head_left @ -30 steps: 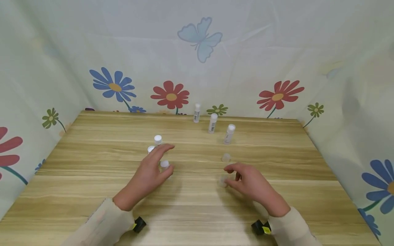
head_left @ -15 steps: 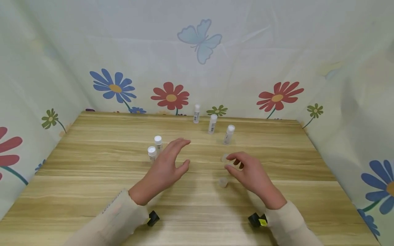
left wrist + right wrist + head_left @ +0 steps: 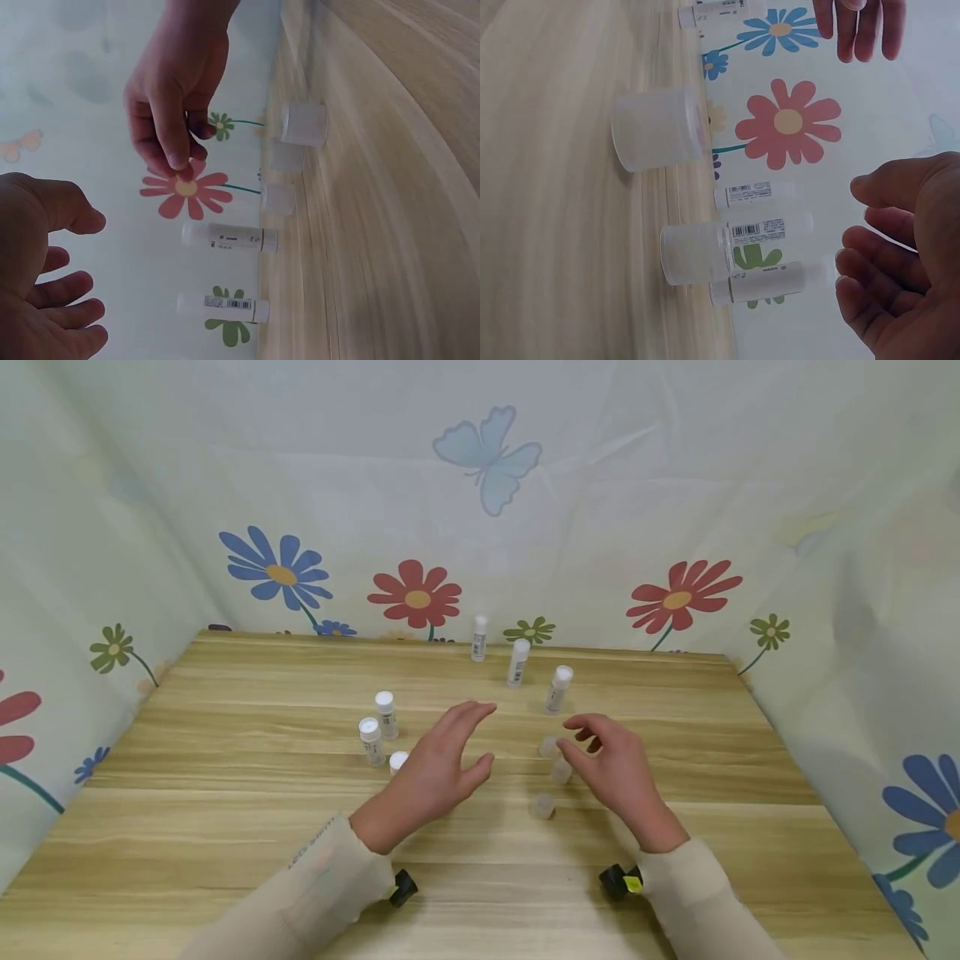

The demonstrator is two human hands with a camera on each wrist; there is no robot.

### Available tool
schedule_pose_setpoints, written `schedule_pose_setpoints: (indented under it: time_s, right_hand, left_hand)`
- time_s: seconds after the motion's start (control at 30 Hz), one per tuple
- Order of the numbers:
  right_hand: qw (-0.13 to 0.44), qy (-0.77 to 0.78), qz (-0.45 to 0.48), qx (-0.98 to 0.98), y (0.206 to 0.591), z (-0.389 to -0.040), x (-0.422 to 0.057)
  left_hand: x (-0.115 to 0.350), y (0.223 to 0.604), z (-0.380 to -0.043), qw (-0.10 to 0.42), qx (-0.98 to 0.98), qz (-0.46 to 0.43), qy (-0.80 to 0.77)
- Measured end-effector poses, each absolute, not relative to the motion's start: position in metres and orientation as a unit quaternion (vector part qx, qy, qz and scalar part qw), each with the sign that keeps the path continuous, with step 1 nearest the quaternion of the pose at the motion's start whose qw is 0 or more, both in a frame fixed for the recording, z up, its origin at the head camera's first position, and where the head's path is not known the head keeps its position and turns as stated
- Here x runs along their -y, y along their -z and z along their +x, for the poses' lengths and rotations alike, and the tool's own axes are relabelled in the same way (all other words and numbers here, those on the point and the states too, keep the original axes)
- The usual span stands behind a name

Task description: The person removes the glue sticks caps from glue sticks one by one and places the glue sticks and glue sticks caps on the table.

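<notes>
Head view: left grip [image 3: 433, 770] wide, right grip [image 3: 617, 775] half-open, both holding nothing, gap between.
Cups [image 3: 544, 807] beside right grip; tube [image 3: 479, 641] near tabletop's [image 3: 675, 718] far edge.

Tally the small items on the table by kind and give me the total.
White tubes: 6 (back; left, one mostly hidden by the left hand, only its top showing)
Translucent cylinders: 3
Total: 9
</notes>
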State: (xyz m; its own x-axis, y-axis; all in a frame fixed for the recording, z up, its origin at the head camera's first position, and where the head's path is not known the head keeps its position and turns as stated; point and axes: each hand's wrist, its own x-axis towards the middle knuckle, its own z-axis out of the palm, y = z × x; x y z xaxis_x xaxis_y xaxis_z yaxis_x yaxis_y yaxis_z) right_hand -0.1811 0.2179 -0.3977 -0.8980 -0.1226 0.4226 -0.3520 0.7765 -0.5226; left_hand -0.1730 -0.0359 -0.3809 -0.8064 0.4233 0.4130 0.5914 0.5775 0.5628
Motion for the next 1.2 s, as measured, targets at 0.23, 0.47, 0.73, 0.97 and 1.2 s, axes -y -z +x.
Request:
schedule_pose_setpoints:
  time_s: [0.23, 0.47, 0.73, 0.97, 1.2]
  right_hand:
    - [0.208, -0.311, 0.115, 0.92, 0.399, -0.195, -0.219]
    - [0.215, -0.32, 0.091, 0.918, 0.401, -0.204, -0.218]
    - [0.227, -0.337, 0.053, 0.912, 0.404, -0.214, -0.22]
    - [0.214, -0.361, 0.023, 0.907, 0.405, -0.228, -0.221]
    - [0.196, -0.372, -0.01, 0.907, 0.409, -0.239, -0.221]
  left_hand:
    - [0.022, 0.383, -0.181, 0.108, 0.883, -0.289, 0.355]
    - [0.012, 0.386, -0.189, 0.104, 0.88, -0.298, 0.356]
    - [0.002, 0.388, -0.201, 0.042, 0.889, -0.268, 0.368]
    - [-0.011, 0.391, -0.211, -0.014, 0.889, -0.24, 0.389]
    - [-0.019, 0.4, -0.222, -0.038, 0.889, -0.214, 0.403]
